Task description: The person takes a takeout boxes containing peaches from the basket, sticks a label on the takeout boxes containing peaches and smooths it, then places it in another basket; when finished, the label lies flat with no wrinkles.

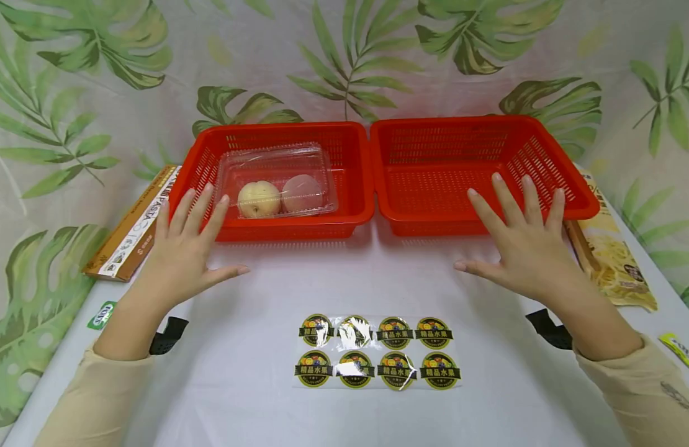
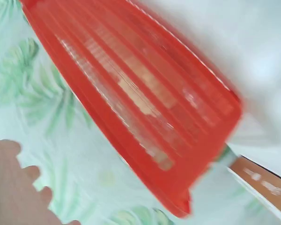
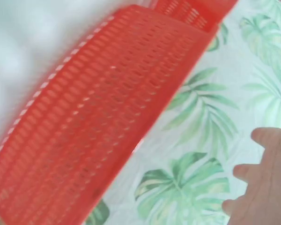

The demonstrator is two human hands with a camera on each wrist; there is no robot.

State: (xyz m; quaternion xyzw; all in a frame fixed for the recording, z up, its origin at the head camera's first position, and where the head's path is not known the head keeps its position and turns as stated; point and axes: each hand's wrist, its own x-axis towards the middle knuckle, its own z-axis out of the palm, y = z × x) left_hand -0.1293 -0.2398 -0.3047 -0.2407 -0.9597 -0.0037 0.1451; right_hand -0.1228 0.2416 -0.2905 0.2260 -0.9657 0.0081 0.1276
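Observation:
My left hand (image 1: 185,251) is spread with straight fingers, its fingertips overlapping the front left corner of the left red basket (image 1: 288,231) in the head view. Inside that basket lies a clear plastic clamshell box (image 1: 274,158) with a pale yellow peach (image 1: 259,199) and a pinkish round fruit (image 1: 302,194). My right hand (image 1: 526,254), also spread, overlaps the front wall of the right red basket (image 1: 434,225), in which nothing lies. Neither hand holds anything. Both wrist views show the fingers (image 3: 246,172) splayed beside a basket wall.
A sheet of round fruit stickers (image 1: 376,352) lies on the white table (image 1: 344,279) between the forearms. A brown pasta box (image 1: 135,230) is at the left, a yellow noodle packet (image 1: 615,248) at the right. Small green packets (image 1: 101,315) lie by both table edges.

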